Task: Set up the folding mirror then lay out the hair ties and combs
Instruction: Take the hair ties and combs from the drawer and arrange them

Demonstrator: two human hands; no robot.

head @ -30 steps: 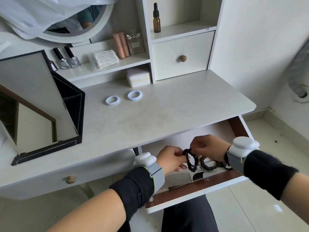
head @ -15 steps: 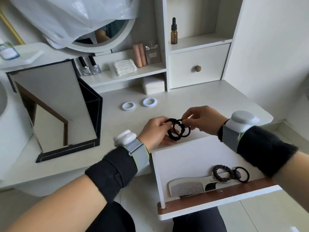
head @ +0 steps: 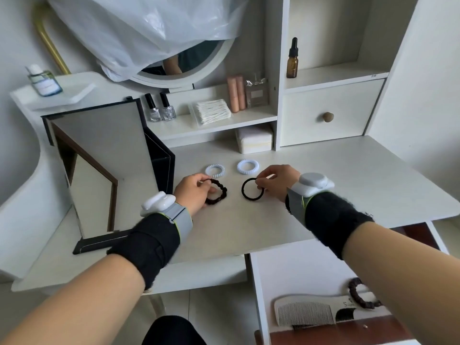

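Note:
The black folding mirror (head: pixel 99 168) stands open at the left of the white desk (head: pixel 348 185). Two white spiral hair ties (head: pixel 215 170) (head: pixel 248 167) lie side by side behind my hands. My left hand (head: pixel 193 192) pinches a dark braided hair tie (head: pixel 219 195) that rests on the desk. To its right, a thin black hair tie (head: pixel 252 189) lies flat, held at its edge by the fingers of my right hand (head: pixel 276 181). In the open drawer (head: pixel 298 270) lie a white comb (head: pixel 318 311) and another dark braided tie (head: pixel 358 295), partly hidden by my right forearm.
Behind the desk a shelf holds two nail polish bottles (head: pixel 160 109), cotton swabs (head: pixel 212 112), pink tubes (head: pixel 236 94) and a perfume bottle. A white box (head: pixel 255 141) sits beneath it. A brown dropper bottle (head: pixel 292 59) stands above a closed small drawer (head: pixel 328 113). A round mirror under plastic is at the back.
My hands lifted two black ties out of the drawer, carried them over the desk, separated them and lowered them in front of the white spiral ties.

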